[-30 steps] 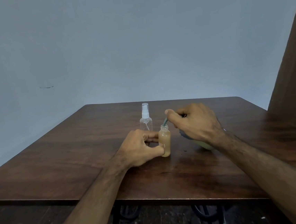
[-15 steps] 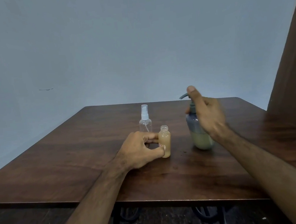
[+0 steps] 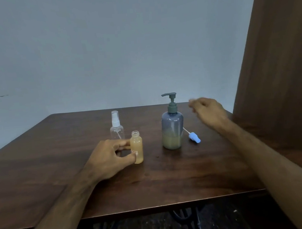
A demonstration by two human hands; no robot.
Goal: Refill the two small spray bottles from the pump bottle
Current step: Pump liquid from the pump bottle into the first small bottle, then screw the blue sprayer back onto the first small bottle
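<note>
- Head view, what changed: a second ago my right hand (image 3: 209, 113) was tipping the pump bottle (image 3: 172, 129) over the open mouth of the small amber bottle (image 3: 136, 148). Half a second ago it was setting the pump bottle upright. Now the pump bottle stands alone, and my right hand has let go and hangs in the air at its 3 o'clock, fingers loosely curled, holding nothing, a little blurred.
- I judge that the pour into this bottle is finished and capping comes next.
- My left hand (image 3: 112, 157) still pinches the small amber bottle from its 9 o'clock side, thumb and fingertips on the wall, keeping it upright on the table (image 3: 60, 178).
- Containers: the small amber bottle is uncapped and filled with tan liquid nearly to the neck.
- The clear spray bottle (image 3: 117, 129), at the amber one's 11 o'clock and just behind my left hand, has its white sprayer on and looks empty.
- The pump bottle holds pale yellowish liquid in roughly its lower third.
- The loose blue sprayer head (image 3: 194, 137), with its dip tube, lies on the table at the pump bottle's 3 o'clock, just beside its base.
</note>
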